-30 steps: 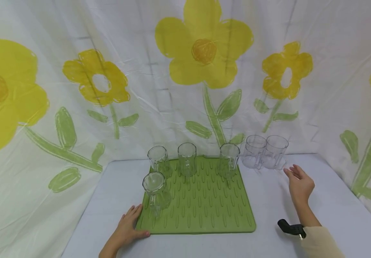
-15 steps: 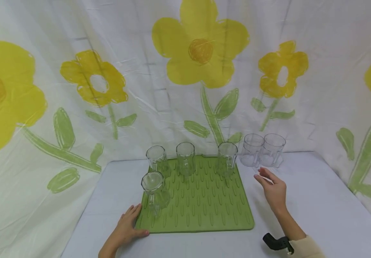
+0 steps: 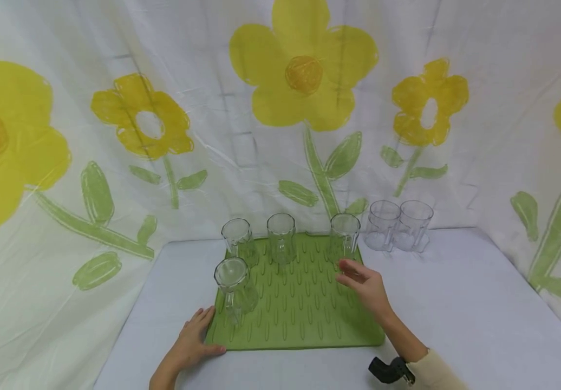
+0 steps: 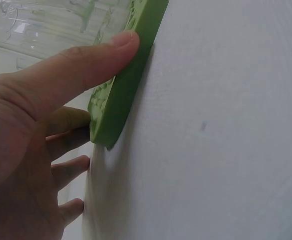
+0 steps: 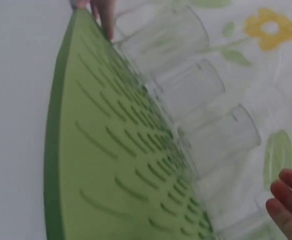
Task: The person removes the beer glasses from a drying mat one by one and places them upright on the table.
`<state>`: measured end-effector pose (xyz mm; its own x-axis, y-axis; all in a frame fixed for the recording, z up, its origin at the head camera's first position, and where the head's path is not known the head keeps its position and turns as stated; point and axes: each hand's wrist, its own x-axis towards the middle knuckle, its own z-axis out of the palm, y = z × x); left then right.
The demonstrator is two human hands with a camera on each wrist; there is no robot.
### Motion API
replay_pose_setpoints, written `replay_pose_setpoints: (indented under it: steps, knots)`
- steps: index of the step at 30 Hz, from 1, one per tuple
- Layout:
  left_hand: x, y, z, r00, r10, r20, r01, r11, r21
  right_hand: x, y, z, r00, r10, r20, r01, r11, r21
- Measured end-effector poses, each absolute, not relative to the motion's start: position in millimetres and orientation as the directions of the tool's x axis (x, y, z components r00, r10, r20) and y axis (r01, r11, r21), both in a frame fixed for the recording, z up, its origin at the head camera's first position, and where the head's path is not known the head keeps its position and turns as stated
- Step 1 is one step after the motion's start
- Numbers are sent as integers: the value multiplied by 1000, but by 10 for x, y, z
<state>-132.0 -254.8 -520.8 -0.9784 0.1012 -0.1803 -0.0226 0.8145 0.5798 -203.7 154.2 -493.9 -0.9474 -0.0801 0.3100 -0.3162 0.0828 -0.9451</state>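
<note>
A green ridged mat [image 3: 305,319] lies on the table with several clear glass mugs. Three stand along its back edge: the left mug [image 3: 237,238], the middle mug [image 3: 281,238] and the right mug [image 3: 344,238]. Another mug [image 3: 232,279] stands at the mat's left side. My left hand [image 3: 191,338] rests at the front left corner; in the left wrist view its thumb [image 4: 75,75] lies against the mat's edge, fingers extended beside the corner. My right hand [image 3: 365,287] hovers over the mat's right part, just in front of the right mug, fingers loosely bent and holding nothing.
Two more clear glass mugs, a nearer-to-mat one [image 3: 382,226] and an outer one [image 3: 412,226], stand side by side on the white tabletop [image 3: 465,303], right of the mat. A white curtain [image 3: 202,108] with yellow flowers hangs directly behind the table.
My right hand has swept leftward, from beside the two mugs on the right to above the mat. My left hand stays at the mat's corner, and the mugs keep their places.
</note>
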Motion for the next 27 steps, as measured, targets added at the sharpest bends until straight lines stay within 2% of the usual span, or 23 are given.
replay_pose_setpoints:
  steps: [3,12,18,27]
  knots:
    - [-1324,-2547,-5208,-978,100,-184,-26,813,582,-2044,1369,-4936,-939,-172,297,-308,42,-950]
    - [-1328,-2547,-5193,-978,103,-180,-22,811,585,-2019,828,-4910,-884,-407,229,-271,49,-961]
    - [-1328,-2550,-5194,-978,101,-184,-27,810,586,-2005,514,-4914,-840,-512,180,-231,37,-972]
    - [-1337,-2536,-5192,-980,93,-174,-25,816,577,-1876,101,-5059,-766,-615,188,-233,-7,-972]
